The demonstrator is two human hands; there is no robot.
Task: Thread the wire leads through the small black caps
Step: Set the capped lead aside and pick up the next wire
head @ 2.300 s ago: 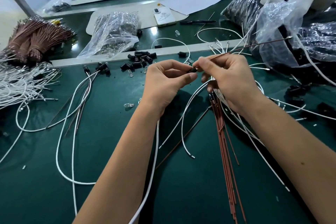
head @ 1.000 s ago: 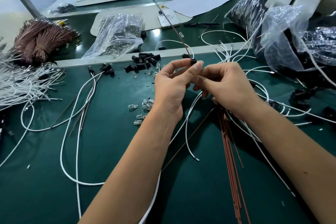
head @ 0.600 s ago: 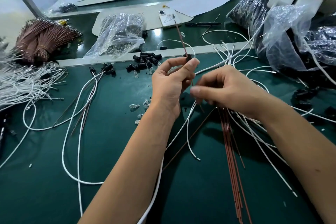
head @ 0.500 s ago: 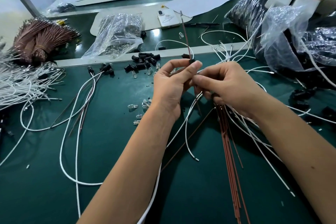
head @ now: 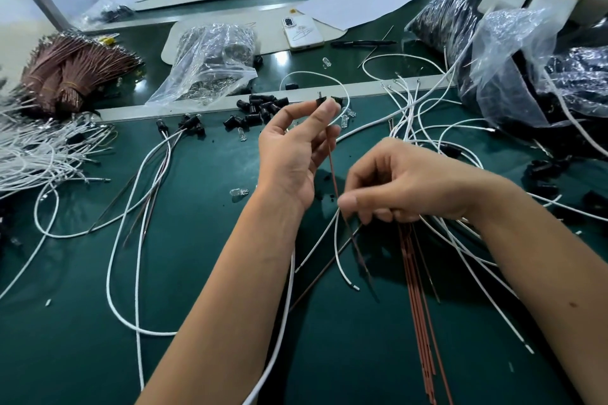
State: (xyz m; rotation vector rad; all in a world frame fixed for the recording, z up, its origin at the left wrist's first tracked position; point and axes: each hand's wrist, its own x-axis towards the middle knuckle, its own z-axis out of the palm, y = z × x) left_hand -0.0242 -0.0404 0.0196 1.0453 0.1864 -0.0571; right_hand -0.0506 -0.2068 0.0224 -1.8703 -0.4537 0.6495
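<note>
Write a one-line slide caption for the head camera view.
Left hand pinches a black cap while right hand pulls a brown wire through it.

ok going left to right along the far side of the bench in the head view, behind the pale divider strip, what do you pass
bundle of brown wire leads → clear bag of small clear parts → white phone → black pen → black plastic bags of parts
</note>
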